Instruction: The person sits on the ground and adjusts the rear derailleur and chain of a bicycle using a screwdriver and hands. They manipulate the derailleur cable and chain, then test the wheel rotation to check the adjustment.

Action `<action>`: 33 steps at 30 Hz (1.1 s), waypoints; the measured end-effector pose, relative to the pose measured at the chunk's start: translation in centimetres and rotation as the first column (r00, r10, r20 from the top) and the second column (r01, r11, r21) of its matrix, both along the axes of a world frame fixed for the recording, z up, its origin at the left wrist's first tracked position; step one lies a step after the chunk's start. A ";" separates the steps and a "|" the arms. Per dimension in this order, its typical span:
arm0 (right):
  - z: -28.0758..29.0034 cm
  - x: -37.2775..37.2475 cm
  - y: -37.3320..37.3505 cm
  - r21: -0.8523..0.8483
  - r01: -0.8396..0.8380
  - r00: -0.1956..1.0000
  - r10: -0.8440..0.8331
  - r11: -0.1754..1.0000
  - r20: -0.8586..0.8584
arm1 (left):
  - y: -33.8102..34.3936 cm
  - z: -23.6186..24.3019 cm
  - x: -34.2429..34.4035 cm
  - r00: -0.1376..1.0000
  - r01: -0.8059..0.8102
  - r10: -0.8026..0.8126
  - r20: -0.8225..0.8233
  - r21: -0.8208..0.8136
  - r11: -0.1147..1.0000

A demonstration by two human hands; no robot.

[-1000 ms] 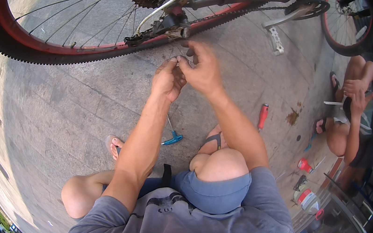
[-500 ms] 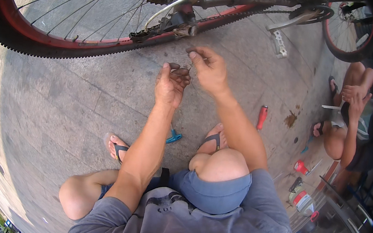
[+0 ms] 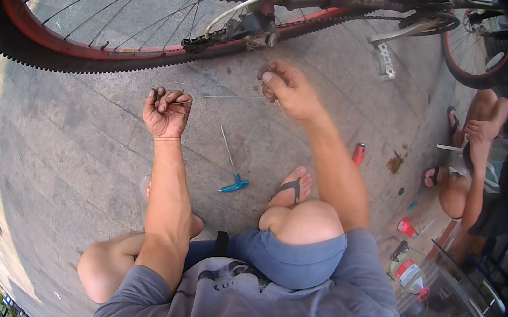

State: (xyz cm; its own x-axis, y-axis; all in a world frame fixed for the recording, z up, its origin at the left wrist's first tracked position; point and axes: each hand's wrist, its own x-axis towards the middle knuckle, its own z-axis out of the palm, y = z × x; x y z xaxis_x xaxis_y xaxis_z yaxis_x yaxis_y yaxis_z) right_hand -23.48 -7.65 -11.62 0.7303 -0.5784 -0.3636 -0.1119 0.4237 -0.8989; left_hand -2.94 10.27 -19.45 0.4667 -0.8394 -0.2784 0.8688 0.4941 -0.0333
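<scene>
- Left hand (image 3: 168, 115): fingers curled around thin wire (image 3: 227, 96).
- Right hand (image 3: 288, 91): fingers pinching the wire, rightward.
- Bicycle wheel (image 3: 119, 64): far side, beyond both hands.

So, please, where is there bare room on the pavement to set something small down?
Widest: the pavement left of the left hand, bordered above by the rear tyre. A smaller patch lies between the platform pedal and the red tool handle. Lower right is crowded around the clear plastic bottle; a thin wire crosses between left hand and right hand.
</scene>
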 end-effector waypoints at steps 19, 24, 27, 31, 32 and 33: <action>-0.4 -0.2 0.2 -0.344 0.266 0.957 -0.290 0.901 -0.021 | 8.6 8.3 10.8 -0.493 -0.332 -0.865 -0.096 0.940 0.085; -0.8 1.6 -0.8 -0.492 0.351 0.923 -0.384 0.797 0.037 | -2.0 13.0 1.4 0.062 0.136 -0.865 0.497 0.855 0.501; -1.1 3.0 -1.3 -0.466 0.267 0.940 -0.334 0.844 -0.066 | -6.6 13.5 -1.8 0.354 0.221 -0.765 0.538 0.747 0.627; -1.3 4.9 -1.7 -0.340 0.373 0.927 -0.361 0.863 0.101 | -9.1 13.5 -2.5 0.449 0.163 -0.713 0.538 0.735 0.658; -1.3 5.0 -1.7 -0.324 0.415 0.909 -0.403 0.850 0.107 | -9.3 13.4 -2.5 0.463 0.166 -0.702 0.541 0.726 0.668; -1.4 5.0 -1.6 -0.307 0.456 0.889 -0.444 0.836 0.110 | -9.5 13.2 -2.5 0.492 0.191 -0.697 0.522 0.716 0.671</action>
State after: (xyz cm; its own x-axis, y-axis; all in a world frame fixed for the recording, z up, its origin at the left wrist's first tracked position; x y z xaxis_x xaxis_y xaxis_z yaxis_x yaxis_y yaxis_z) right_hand -18.44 -9.27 -13.01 0.3695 -0.9253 -0.0857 0.0535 0.1133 -0.9921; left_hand -5.45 0.78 -6.27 0.3060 -0.8183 -0.4866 0.5498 -0.2654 0.7920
